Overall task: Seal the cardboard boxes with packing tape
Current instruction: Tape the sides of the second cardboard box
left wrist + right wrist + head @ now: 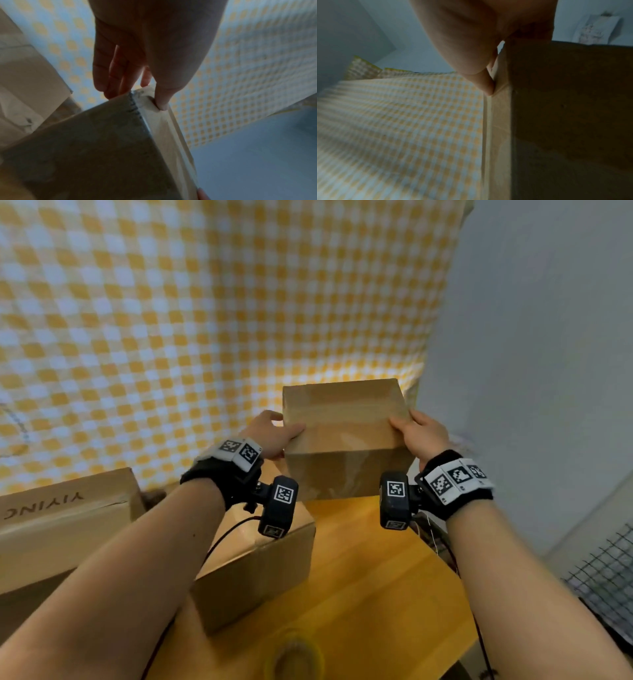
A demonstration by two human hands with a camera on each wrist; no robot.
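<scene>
A small closed cardboard box [346,436] is held up in the air above the wooden table [383,577], in front of the checked cloth. My left hand [274,436] grips its left side, thumb on the top face. My right hand [421,433] grips its right side, thumb likewise on top. In the left wrist view the thumb [163,100] presses a taped edge of the box [96,148] while the fingers lie behind it. The right wrist view shows the thumb tip [488,88] against the box [565,115]. A roll of packing tape [294,655] lies on the table near the front edge.
A second closed box [260,570] sits on the table under my left wrist. A larger box printed YIYING [65,518] stands at the left. A yellow-white checked cloth [205,320] hangs behind. A wire mesh rack [606,573] is at the right.
</scene>
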